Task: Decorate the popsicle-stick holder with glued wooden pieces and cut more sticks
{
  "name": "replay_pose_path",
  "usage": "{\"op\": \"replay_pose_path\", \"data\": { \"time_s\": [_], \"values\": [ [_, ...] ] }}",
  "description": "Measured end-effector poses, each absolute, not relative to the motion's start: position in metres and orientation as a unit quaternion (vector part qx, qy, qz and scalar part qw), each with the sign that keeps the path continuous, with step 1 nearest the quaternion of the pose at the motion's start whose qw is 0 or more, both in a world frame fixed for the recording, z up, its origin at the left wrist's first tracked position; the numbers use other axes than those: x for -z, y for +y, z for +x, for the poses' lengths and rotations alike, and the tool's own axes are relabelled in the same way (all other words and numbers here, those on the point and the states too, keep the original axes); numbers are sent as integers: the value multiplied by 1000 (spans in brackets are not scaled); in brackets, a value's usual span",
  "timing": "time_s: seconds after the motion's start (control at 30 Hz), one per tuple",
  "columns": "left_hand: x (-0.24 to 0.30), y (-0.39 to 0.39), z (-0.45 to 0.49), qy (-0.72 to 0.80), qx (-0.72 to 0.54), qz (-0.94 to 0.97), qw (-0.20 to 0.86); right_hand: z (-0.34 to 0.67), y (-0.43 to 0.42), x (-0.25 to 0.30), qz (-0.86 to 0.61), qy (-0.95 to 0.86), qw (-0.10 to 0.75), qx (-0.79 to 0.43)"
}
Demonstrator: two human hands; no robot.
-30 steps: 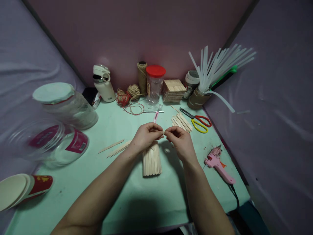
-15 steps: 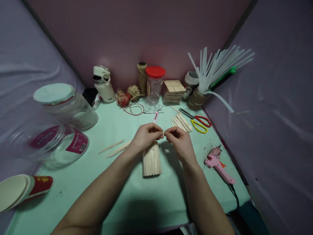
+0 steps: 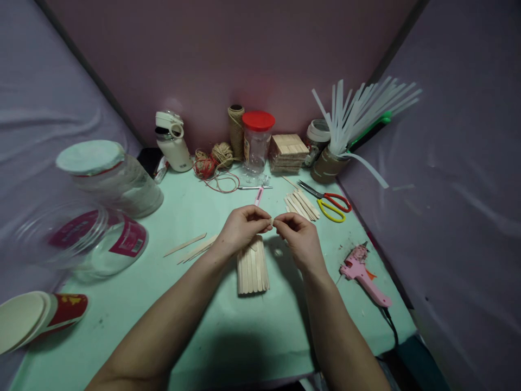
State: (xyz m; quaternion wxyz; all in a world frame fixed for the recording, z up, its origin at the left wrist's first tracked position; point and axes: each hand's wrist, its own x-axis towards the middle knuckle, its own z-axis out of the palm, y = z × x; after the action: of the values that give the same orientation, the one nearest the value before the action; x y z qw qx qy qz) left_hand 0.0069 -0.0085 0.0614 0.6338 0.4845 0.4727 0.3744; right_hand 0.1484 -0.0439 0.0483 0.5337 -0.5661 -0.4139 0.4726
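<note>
Both the left hand [image 3: 246, 227] and the right hand [image 3: 299, 233] have their fingertips pinched on a tiny pale piece [image 3: 272, 222]; it may be wood, but it is too small to tell. The piece is between the two hands, near the far end of a row of craft sticks [image 3: 253, 271] laid side by side on the green table [image 3: 134, 304]. Red and yellow scissors [image 3: 334, 202] lie near loose sticks [image 3: 302, 205], and a pink glue gun [image 3: 362, 274] lies to the right.
</note>
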Motion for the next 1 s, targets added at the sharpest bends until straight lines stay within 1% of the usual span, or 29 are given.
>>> {"op": "replay_pose_path", "data": {
  "time_s": [0.4, 0.67, 1.0],
  "values": [
    [-60, -9, 6, 469, -374, 493, 630, 147, -43, -45, -557, -409, 548, -472],
    [-64, -10, 8, 472, -374, 466, 649, 150, -44, -45, -560, -415, 553, -457],
    [-64, -11, 8, 477, -367, 480, 638, 149, -45, -45, -564, -418, 544, -461]
  ]
}}
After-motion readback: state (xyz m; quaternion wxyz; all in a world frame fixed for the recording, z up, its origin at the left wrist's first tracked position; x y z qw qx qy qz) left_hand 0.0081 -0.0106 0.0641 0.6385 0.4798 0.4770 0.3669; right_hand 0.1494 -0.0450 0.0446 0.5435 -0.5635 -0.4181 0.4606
